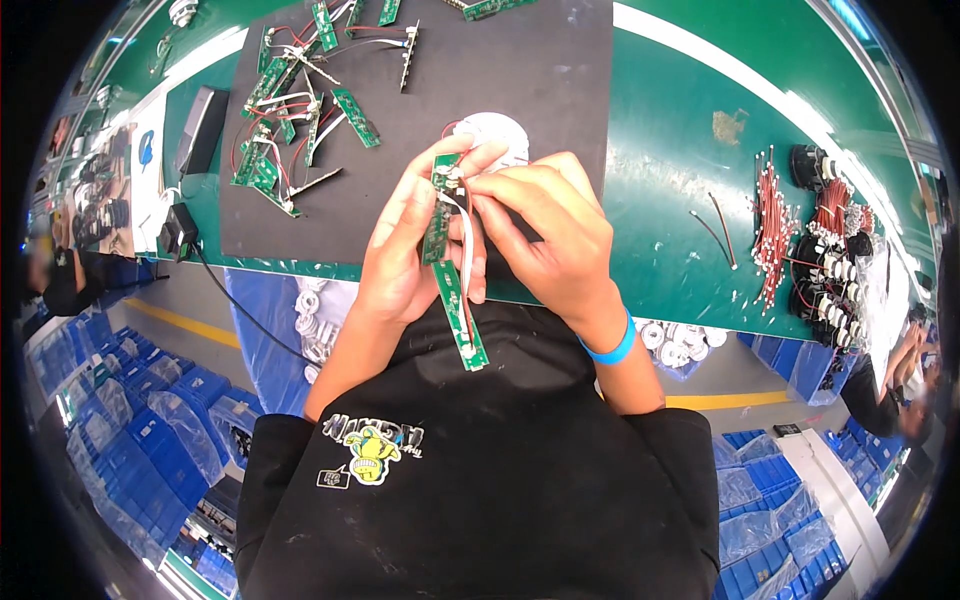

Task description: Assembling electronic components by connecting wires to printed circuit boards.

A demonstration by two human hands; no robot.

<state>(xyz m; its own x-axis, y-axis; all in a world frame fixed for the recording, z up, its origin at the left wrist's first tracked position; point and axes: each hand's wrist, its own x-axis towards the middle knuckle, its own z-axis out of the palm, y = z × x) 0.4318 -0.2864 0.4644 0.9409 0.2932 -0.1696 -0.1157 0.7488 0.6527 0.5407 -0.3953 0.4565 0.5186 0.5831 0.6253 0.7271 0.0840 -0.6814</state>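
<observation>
Your left hand (396,255) is holding a narrow, stiff green circuit board (436,225), thumb and fingers closing around it, and its long axis is running near to far with a slight tilt; a second slim green board (460,318) is extending from its near end, slanting rightward, toward your body. A soft, flat white lead (468,243) is curving along both. Your right hand (555,225) is sitting just right of the first board's far end, where the wiring is gathering, so the board is lying directly left of those fingertips; thumb and index finger are bunching close beside a thin red wire (469,197), but I cannot tell whether they are pinching it. Around you, at left, a tangle of rigid green boards with red and white wires (270,85) is spreading over a matte black mat (560,60); beyond your hands, a round white disc (497,133) is lying; at right, a sheaf of thin, flexible reddish-brown wires (770,235) is resting on the smooth green bench (670,150), and round black-and-white parts (835,315) are clustering farther right.
</observation>
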